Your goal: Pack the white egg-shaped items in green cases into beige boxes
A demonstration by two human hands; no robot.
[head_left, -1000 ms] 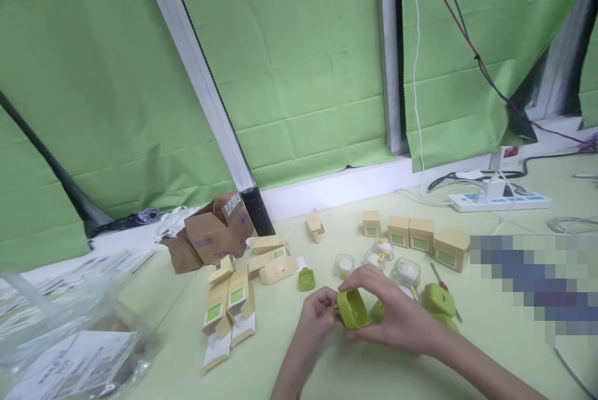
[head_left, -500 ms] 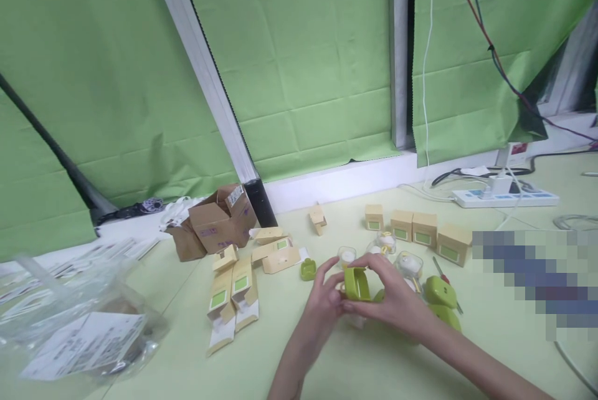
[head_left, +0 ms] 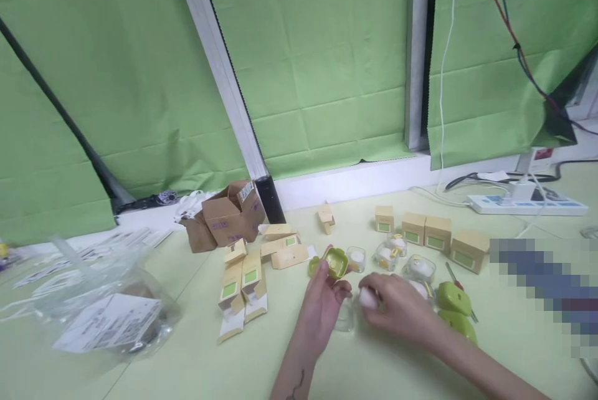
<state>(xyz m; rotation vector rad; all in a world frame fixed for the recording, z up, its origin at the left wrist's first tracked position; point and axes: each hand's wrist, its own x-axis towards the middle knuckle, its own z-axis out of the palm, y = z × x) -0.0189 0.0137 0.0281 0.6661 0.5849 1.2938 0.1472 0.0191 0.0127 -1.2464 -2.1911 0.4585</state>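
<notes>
In my left hand (head_left: pixel 324 303) is a small green case (head_left: pixel 336 262), held up with its hollow side showing. My right hand (head_left: pixel 392 303) is closed on a rounded white piece (head_left: pixel 369 298), just right of my left hand. A clear container (head_left: pixel 344 316) stands on the table between the hands. Beyond them sit clear containers with white contents, among them one (head_left: pixel 357 258) behind my hands and another (head_left: pixel 419 268) farther right. Green cases (head_left: pixel 454 298) lie right of my right hand.
Closed small boxes (head_left: pixel 438 233) line the back right, near a white power strip (head_left: pixel 527 204). Opened cartons (head_left: pixel 252 275) and a brown cardboard box (head_left: pixel 231 216) are at left. A clear plastic bag (head_left: pixel 107 319) lies far left. A thin red tool (head_left: pixel 456 284) is beside the green cases.
My hands have moved apart. My left hand keeps the green case, tilted differently, while my right hand has let it go and now holds the white piece. The view has shifted slightly.
</notes>
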